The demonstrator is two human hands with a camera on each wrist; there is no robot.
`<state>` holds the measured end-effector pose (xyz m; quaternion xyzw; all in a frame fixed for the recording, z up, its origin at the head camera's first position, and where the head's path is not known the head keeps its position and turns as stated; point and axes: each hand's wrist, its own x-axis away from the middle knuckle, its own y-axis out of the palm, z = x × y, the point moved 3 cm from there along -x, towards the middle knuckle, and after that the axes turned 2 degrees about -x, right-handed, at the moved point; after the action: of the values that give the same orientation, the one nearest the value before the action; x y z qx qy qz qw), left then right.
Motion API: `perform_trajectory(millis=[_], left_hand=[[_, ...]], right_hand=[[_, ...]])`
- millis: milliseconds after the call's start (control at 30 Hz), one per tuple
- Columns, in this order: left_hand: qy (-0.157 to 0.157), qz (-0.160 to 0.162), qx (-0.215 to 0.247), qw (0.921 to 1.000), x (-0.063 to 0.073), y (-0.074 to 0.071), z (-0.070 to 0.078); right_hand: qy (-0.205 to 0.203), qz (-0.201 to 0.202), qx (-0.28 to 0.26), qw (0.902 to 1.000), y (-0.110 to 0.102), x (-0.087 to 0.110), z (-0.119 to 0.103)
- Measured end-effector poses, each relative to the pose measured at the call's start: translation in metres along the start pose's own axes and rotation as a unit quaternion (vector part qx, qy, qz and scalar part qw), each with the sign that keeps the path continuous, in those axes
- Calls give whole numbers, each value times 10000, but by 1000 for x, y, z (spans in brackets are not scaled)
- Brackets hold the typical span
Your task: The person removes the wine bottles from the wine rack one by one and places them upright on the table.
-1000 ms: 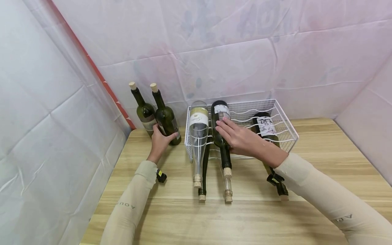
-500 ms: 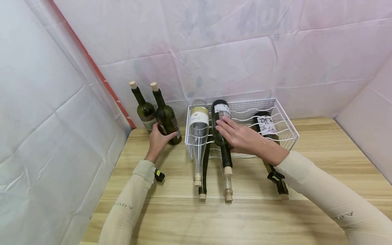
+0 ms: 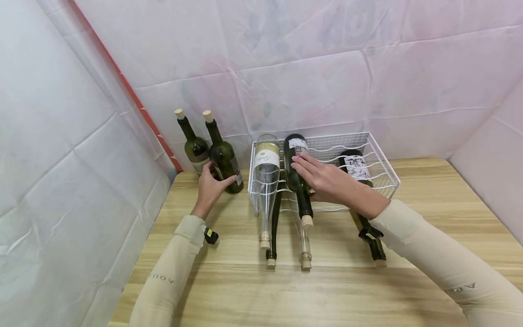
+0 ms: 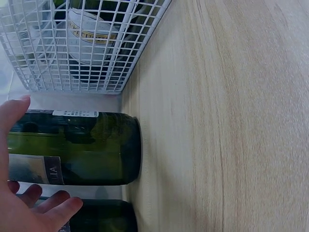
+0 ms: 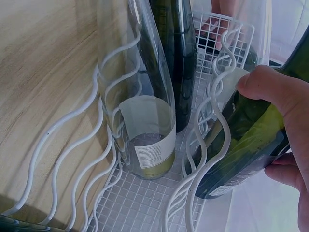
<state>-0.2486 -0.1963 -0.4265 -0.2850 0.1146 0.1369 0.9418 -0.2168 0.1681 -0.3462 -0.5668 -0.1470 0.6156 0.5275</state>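
Note:
Two corked green wine bottles stand upright at the back left; my left hand [image 3: 209, 187] holds the right-hand wine bottle [image 3: 222, 156] low on its body. The thumb is on one side and the fingers reach between it and the other standing bottle [image 3: 195, 149]. My right hand [image 3: 327, 180] grips a dark green wine bottle [image 3: 303, 204] lying slanted on top of the white wire rack [image 3: 384, 163], cork towards me. In the right wrist view, the thumb and fingers are on either side of this green bottle [image 5: 260, 125]; its base end lies against the wavy wires.
Beside the held bottle a clear corked bottle [image 3: 267, 175] lies on the rack's top. Below, a dark-necked bottle [image 3: 272, 236] and a clear-necked bottle [image 3: 305, 247] stick out. Another labelled dark bottle [image 3: 356, 167] lies at right. White sheeting [image 3: 302, 81] hangs behind the wooden table [image 3: 286, 295].
The neck of the bottle in my right hand has risen slightly and shifted a little right, its cork now further from the clear neck below. My left hand stays at the standing bottle.

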Motion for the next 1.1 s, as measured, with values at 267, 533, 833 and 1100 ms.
perform_trajectory(millis=[267, 533, 833, 1100], left_hand=[[321, 92, 111, 9994, 2, -4, 5], [531, 299, -41, 9981, 5, -7, 6], [632, 523, -2, 9966, 7, -13, 14], [912, 698, 362, 9927, 9, -17, 25]], right_hand=[[235, 195, -559, 9980, -6, -1, 4], [475, 226, -904, 9945, -10, 0, 10], [515, 522, -943, 9928, -16, 2, 15], [499, 909, -960, 9900, -26, 3, 20]])
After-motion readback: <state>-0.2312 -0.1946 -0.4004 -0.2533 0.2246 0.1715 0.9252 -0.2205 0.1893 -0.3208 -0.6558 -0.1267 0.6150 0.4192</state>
